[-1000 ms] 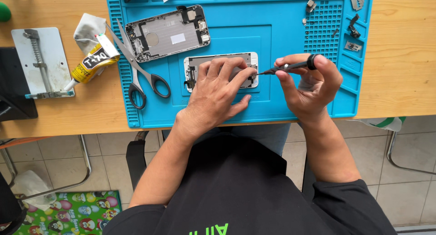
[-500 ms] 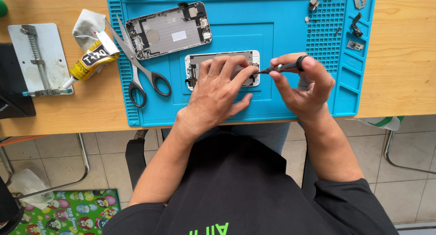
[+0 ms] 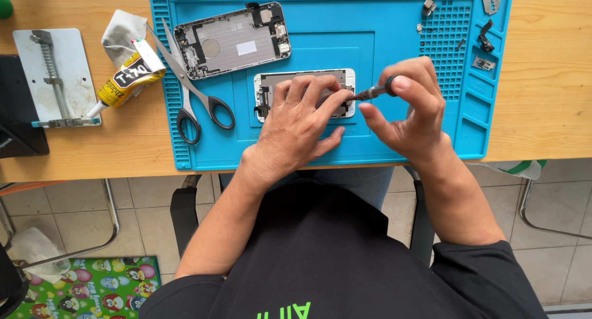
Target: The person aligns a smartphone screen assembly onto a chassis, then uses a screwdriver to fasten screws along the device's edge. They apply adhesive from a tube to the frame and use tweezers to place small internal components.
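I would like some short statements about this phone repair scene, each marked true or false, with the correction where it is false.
1. The left hand lies flat on the phone screen part. True.
2. The right hand holds the scissors. False: it holds a small screwdriver; the scissors lie untouched on the blue mat.
3. The open phone housing lies on the mat, farther from the person than the screen part. True.
4. The glue tube lies on the blue mat. False: it lies on the wooden table, left of the mat.
5. The screwdriver tip points toward the left hand's fingers. True.
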